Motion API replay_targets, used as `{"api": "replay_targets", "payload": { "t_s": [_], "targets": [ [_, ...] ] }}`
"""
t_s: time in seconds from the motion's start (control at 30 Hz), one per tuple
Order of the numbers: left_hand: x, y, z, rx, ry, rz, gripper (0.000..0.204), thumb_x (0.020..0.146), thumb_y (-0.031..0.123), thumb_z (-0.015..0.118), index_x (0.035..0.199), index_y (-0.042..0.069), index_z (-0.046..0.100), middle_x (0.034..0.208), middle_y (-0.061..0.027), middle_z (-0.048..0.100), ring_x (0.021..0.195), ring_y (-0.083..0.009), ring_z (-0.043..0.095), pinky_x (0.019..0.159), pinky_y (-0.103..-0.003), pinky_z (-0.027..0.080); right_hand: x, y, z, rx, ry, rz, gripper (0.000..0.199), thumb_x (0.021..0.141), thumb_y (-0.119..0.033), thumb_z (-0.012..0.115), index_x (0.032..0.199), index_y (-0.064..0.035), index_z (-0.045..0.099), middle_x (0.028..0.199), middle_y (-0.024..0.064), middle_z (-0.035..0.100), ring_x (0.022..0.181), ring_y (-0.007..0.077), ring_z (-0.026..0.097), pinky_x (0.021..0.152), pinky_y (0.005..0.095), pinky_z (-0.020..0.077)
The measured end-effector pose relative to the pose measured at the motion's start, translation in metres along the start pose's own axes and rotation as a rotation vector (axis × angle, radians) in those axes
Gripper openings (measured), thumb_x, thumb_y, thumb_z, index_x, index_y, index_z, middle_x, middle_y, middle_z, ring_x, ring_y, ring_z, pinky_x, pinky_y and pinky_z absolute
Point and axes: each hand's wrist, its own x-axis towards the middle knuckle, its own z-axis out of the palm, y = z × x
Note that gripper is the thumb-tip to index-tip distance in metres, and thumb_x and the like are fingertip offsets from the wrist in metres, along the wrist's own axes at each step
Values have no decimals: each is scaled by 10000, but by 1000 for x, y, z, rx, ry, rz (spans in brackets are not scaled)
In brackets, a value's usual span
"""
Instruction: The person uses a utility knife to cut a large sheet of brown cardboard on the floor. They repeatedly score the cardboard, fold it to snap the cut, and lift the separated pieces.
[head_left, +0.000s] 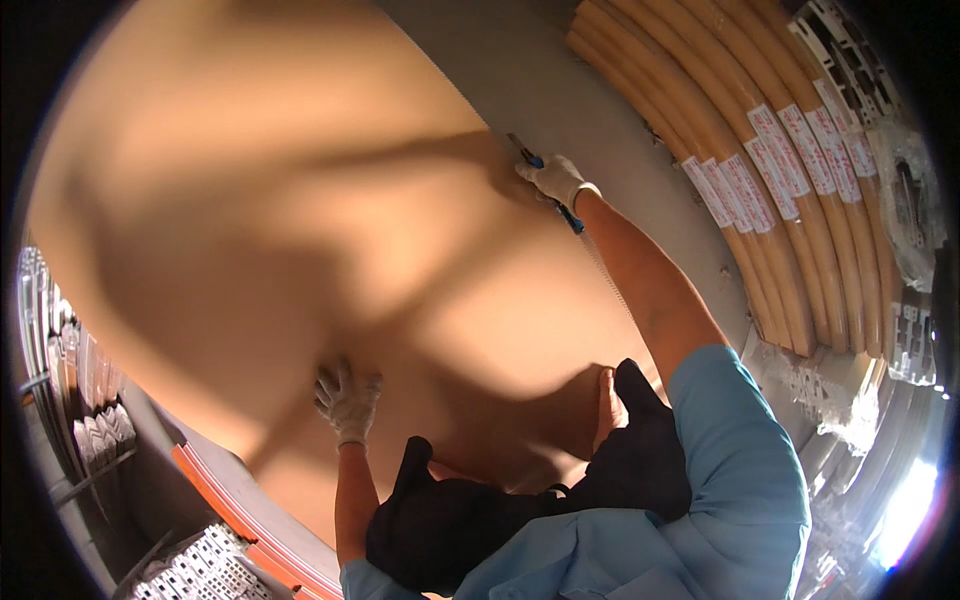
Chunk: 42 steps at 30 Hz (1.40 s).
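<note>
A large sheet of brown cardboard (250, 190) covers most of the floor, and my bare feet rest on its near part. Its right edge looks finely jagged. In a light work glove, my left hand (348, 402) lies on the sheet with its fingers spread and nothing in them. My right hand (560, 182), gloved too, reaches forward to the right edge. It is closed around a slim blue-and-black tool that looks like a cutter knife (570, 217). The tool lies along the edge, and its middle is hidden by my fingers.
Long brown-wrapped bundles (700, 100) with white-and-red labels lie to the right on the grey floor (560, 70). Plastic-wrapped metal parts (910, 190) are beyond them. At left stand bundled profiles (100, 440); near them are an orange strip (225, 497) and perforated metal pieces (205, 570).
</note>
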Motion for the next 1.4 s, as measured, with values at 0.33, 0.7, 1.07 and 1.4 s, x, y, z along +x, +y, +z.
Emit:
{"api": "replay_targets", "payload": {
  "t_s": [0.33, 0.7, 1.07, 1.4],
  "targets": [
    [4, -13, 1, -169, 193, -3, 705, 844, 575, 591, 1431, 228, 414, 1462, -185, 369, 1318, -425, 335, 1055, -579, 277, 24, -28, -1, 188, -17, -192, 393, 781, -367, 759, 895, 1, 680, 751, 82, 628, 701, 148, 594, 633, 303, 471],
    [53, -222, -65, -659, 721, -723, 703, 892, 553, 567, 1426, 129, 393, 1399, -220, 425, 1305, -398, 377, 1080, -488, 332, 69, -142, -22, 427, 114, -508, 210, 850, -290, 727, 914, -102, 659, 706, -39, 568, 557, 46, 498, 462, 201, 353],
    [60, -393, -72, -815, 682, -854, 854, 900, 651, 449, 1511, 98, 226, 1550, -178, 247, 1408, -362, 276, 1135, -436, 267, -82, -126, -60, 333, 148, -553, 163, 930, -313, 641, 857, -188, 565, 613, -103, 370, 505, 2, 332, 453, 197, 257],
    [89, -414, -98, -1043, 702, -753, 893, 881, 675, 447, 1527, 116, 188, 1547, -162, 273, 1409, -347, 292, 1144, -424, 235, -206, -89, -78, 398, 224, -529, 144, 913, -188, 644, 832, -158, 529, 565, -77, 405, 418, 18, 313, 393, 198, 230]
  ]
}}
